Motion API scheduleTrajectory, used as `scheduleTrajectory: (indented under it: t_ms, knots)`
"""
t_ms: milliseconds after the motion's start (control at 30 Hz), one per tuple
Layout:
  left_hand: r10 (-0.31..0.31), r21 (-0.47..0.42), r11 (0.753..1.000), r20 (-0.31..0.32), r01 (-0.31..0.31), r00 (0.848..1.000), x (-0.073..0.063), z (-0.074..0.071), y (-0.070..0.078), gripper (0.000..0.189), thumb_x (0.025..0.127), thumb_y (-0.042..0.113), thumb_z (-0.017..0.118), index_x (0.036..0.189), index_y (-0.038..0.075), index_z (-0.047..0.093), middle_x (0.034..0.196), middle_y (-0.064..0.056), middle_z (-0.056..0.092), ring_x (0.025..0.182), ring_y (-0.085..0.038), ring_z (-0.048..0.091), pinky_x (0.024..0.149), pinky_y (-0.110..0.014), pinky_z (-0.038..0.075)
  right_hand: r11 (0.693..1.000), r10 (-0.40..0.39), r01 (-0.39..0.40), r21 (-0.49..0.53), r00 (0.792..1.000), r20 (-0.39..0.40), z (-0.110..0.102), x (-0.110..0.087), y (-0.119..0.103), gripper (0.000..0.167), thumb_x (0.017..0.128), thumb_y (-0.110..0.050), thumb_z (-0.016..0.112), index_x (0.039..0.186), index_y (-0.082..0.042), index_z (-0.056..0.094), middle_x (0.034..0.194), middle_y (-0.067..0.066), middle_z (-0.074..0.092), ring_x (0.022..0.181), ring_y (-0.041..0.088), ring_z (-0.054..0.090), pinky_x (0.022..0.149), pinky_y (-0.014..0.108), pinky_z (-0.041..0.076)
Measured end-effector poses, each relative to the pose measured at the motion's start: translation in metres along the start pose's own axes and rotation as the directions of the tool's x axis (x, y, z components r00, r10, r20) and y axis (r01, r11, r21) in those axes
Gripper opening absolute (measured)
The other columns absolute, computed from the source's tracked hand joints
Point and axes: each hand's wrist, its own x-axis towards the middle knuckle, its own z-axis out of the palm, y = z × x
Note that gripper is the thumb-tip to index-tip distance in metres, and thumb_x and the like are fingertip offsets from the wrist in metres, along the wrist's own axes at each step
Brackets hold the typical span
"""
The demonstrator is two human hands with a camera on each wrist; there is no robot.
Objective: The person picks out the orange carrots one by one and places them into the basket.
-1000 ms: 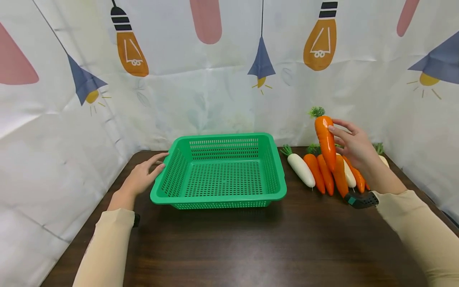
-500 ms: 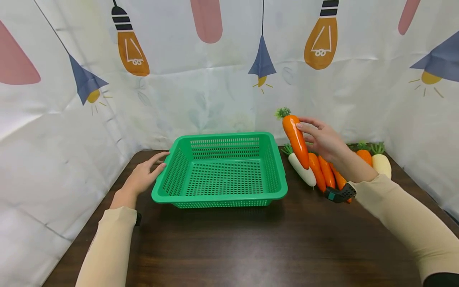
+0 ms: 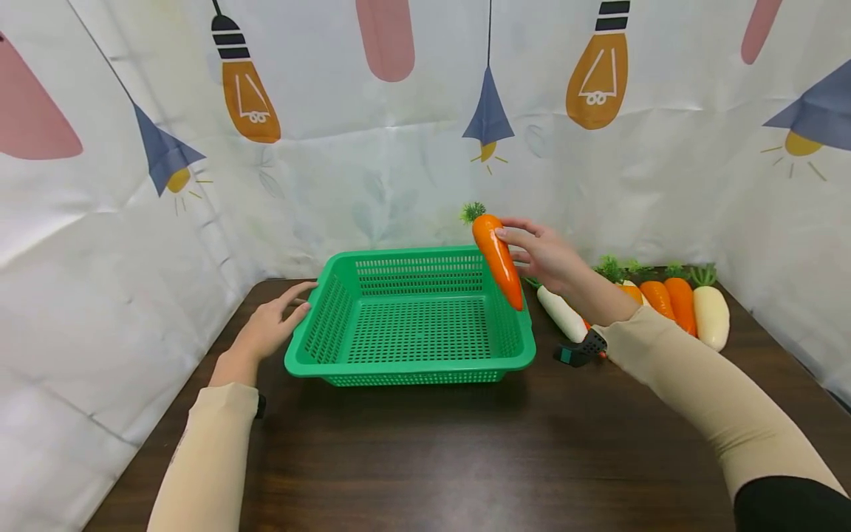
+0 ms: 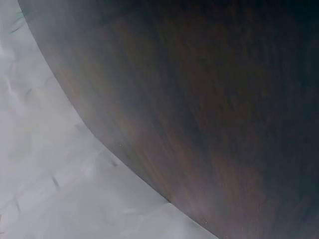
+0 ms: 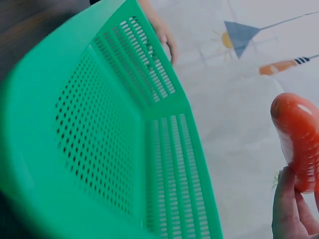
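Observation:
An orange carrot (image 3: 499, 260) with a green leafy top is pinched between the thumb and fingers of my right hand (image 3: 541, 255). It hangs tip down over the right rim of the green plastic basket (image 3: 412, 367). In the right wrist view the carrot (image 5: 301, 142) shows at the right edge, with fingertips (image 5: 285, 196) against it. My left hand (image 3: 269, 325) rests at the basket's left rim, its fingers relaxed and thumb apart. The left wrist view has only the dark tabletop (image 4: 164, 109) and pale cloth, no hand.
Right of the basket lies a white radish (image 3: 560, 312), partly behind my right forearm. Several more carrots (image 3: 679, 301) and another white radish (image 3: 711, 318) lie farther right along the back of the dark wooden table (image 3: 412, 458). A printed cloth (image 3: 412, 170) hangs behind and at the sides.
My right hand has carried the carrot leftward from above the vegetable row to over the basket's right rim. The left hand has stayed at the left rim.

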Motion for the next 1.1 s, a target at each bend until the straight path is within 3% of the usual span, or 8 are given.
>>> scheduleTrajectory:
  t_ms: [433, 667, 767, 1100]
  knots:
    - [0.001, 0.003, 1.0, -0.002, -0.001, 1.0, 0.001, 0.001, -0.003, 0.054, 0.111, 0.035, 0.043, 0.159, 0.012, 0.036, 0.133, -0.031, 0.059, 0.116, -0.051, 0.061, 0.089, -0.068, 0.048, 0.999, 0.016, -0.016, -0.039, 1.0, 0.015, 0.055, 0.039, 0.012, 0.049, 0.106, -0.021, 0.058, 0.153, -0.01, 0.045, 0.13, 0.01, 0.058, 0.105, 0.025, 0.063, 0.078, 0.031, 0.056]
    - [-0.006, 0.012, 1.0, 0.0, 0.006, 1.0, 0.002, 0.003, -0.004, 0.054, 0.111, 0.037, 0.043, 0.159, 0.013, 0.037, 0.134, -0.031, 0.059, 0.117, -0.051, 0.06, 0.09, -0.069, 0.047, 0.999, 0.043, -0.043, 0.004, 0.999, 0.023, 0.075, 0.054, 0.028, 0.049, 0.106, -0.02, 0.059, 0.152, -0.009, 0.046, 0.14, 0.016, 0.055, 0.118, 0.033, 0.06, 0.101, 0.046, 0.05]
    - [-0.012, 0.009, 1.0, 0.001, 0.012, 1.0, 0.001, 0.003, -0.002, 0.054, 0.111, 0.037, 0.043, 0.159, 0.013, 0.037, 0.134, -0.031, 0.059, 0.118, -0.051, 0.059, 0.09, -0.069, 0.046, 0.999, 0.05, -0.05, 0.017, 0.999, 0.022, 0.083, 0.06, 0.033, 0.048, 0.106, -0.02, 0.06, 0.151, -0.01, 0.048, 0.142, 0.016, 0.055, 0.125, 0.037, 0.057, 0.104, 0.049, 0.048]
    - [-0.011, 0.003, 1.0, 0.002, 0.011, 1.0, 0.001, 0.002, -0.002, 0.054, 0.111, 0.037, 0.043, 0.159, 0.015, 0.036, 0.134, -0.031, 0.059, 0.118, -0.051, 0.059, 0.091, -0.069, 0.046, 0.994, 0.078, -0.081, 0.073, 0.996, 0.041, 0.108, 0.078, 0.045, 0.049, 0.105, -0.018, 0.062, 0.151, -0.009, 0.048, 0.141, 0.017, 0.056, 0.124, 0.036, 0.059, 0.104, 0.049, 0.048]
